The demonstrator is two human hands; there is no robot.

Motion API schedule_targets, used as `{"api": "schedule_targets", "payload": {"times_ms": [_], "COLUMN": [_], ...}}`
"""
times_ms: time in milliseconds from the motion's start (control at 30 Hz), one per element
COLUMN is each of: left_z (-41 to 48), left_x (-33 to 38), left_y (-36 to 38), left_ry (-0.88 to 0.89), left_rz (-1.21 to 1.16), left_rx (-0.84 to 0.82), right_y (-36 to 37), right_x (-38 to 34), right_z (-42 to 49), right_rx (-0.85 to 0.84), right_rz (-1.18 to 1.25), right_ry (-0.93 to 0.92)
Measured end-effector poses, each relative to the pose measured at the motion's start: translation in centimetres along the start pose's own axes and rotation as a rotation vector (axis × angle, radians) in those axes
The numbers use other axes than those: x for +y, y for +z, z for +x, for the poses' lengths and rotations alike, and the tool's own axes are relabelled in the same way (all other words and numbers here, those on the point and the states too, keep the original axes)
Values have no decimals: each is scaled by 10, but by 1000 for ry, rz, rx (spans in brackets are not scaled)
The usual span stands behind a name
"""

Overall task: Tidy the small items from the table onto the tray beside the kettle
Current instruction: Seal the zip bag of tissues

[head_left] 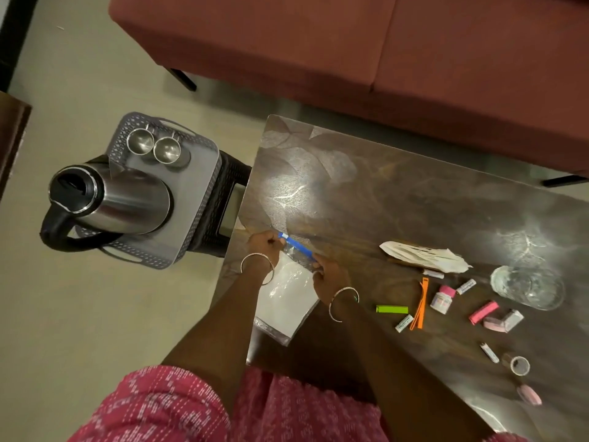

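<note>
Left hand (264, 245) and right hand (328, 275) each pinch an end of the blue seal strip (297, 245) on a clear zip bag (283, 301) at the worktop's (382, 193) left edge, fingertips largely hidden. A green lighter (392, 309) and other blurred oddments lie rightward. Off the left edge, a grey tray (199, 177) bears the kettle (127, 202).

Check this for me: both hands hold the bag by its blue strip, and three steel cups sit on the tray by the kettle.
Wrong on one count: the head view shows two cups, not three, on the tray by the kettle. The left hand and right hand do hold the bag by its blue strip.
</note>
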State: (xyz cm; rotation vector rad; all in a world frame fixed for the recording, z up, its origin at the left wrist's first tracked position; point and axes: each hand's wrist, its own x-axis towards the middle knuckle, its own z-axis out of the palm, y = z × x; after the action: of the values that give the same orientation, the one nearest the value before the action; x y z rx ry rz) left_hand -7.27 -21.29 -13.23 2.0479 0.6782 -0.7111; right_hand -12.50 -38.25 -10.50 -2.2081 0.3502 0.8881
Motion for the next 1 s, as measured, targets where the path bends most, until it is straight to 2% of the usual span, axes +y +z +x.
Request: {"api": "schedule_targets", "payload": {"times_ms": [200,333,433,633,833,1000], "left_z": [-51,-98,-134,-219,-296,-352], "left_x": [2,1,4,2,-2,9], "left_y": [-24,-44,-56,-91,-131,-158], "left_ry": [136,220,298,574,762,952], "left_rz": [-38,-138,-198,-263,-296,-265], "left_rx": [29,-2,38,82,81,222], "right_y": [-9,-18,-16,3,7,7], "right_x": [-32,-59,-72,-91,-118,-147], "right_z": [-18,-48,-74,-167,-255,-316], "right_rx": [128,320,377,456,575,817], "right_rz": [41,138,123,227,342,361], "right_ry": [-53,-255,-359,-466,-578,-710]}}
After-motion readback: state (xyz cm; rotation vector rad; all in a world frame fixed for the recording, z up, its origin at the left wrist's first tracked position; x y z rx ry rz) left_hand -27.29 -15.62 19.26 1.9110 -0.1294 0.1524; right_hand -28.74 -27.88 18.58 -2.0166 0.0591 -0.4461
